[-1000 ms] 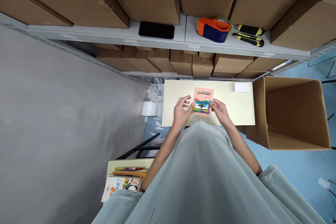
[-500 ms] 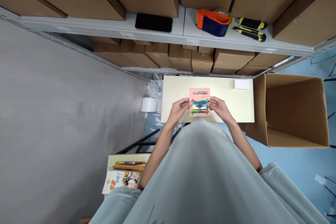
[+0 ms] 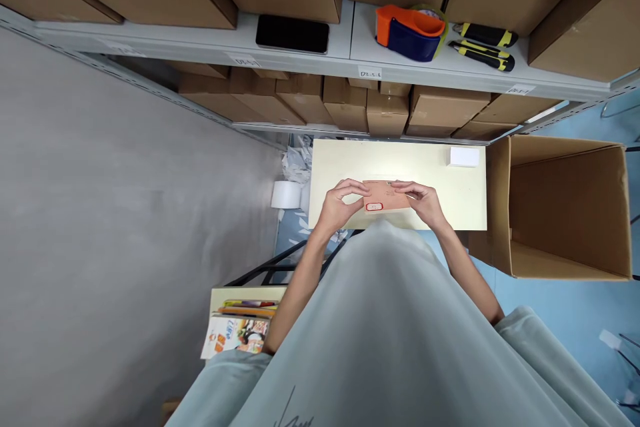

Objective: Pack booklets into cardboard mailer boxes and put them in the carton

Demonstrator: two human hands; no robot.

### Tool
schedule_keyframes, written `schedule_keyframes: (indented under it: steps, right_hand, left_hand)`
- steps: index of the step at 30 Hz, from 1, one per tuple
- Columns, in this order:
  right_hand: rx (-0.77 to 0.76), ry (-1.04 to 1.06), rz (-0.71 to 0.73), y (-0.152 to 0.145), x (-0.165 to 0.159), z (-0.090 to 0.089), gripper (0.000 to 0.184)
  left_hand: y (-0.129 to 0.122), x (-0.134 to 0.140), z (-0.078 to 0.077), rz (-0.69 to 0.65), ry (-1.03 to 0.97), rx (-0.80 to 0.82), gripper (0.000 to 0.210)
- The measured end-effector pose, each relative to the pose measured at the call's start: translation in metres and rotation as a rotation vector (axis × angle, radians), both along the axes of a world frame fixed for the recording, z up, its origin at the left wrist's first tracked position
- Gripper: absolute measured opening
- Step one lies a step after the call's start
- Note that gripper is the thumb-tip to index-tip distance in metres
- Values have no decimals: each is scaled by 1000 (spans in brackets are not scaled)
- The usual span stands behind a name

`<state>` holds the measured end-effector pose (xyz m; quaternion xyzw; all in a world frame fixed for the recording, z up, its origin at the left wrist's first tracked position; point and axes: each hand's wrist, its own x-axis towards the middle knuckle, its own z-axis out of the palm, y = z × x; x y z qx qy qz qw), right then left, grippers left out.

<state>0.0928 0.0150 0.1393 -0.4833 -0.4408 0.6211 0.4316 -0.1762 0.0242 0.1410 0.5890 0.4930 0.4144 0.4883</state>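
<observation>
A thin pink book (image 3: 386, 196) is held level above the cream table, its plain side with a red-outlined stamp or label facing up. My left hand (image 3: 343, 205) pinches its left edge, thumb below and fingers on top. At the opposite edge my right hand (image 3: 423, 203) grips it the same way, fingers lying over the upper right corner. The small print on it is too fine to read. Beneath it is the cream table (image 3: 335, 167).
A small white box (image 3: 463, 157) stands at the table's back right. To the right is an open cardboard box (image 3: 570, 207). Above runs a shelf (image 3: 305, 63) with a phone (image 3: 293, 34), tape dispenser (image 3: 413, 33) and utility knives (image 3: 485, 45). Books (image 3: 237, 332) lie lower left.
The book has been turned over: its picture cover faced up before, and now the plain pink side with the red mark does. Both hands have shifted their hold along its edges.
</observation>
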Motion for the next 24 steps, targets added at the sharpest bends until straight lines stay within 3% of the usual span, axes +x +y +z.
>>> schedule_keyframes:
  steps: [12,18,24]
  right_hand:
    - [57,19,-54,-1,-17,-8,19]
    - [42,57,-85,-1,-25,-17,24]
    - [66,45,-122,1,-28,-12,25]
  left_hand:
    - [-1,-10,29,10,138,15,7]
    - [1,-12,34,24,171,41,11]
    - [4,-11,38,23,195,53,11]
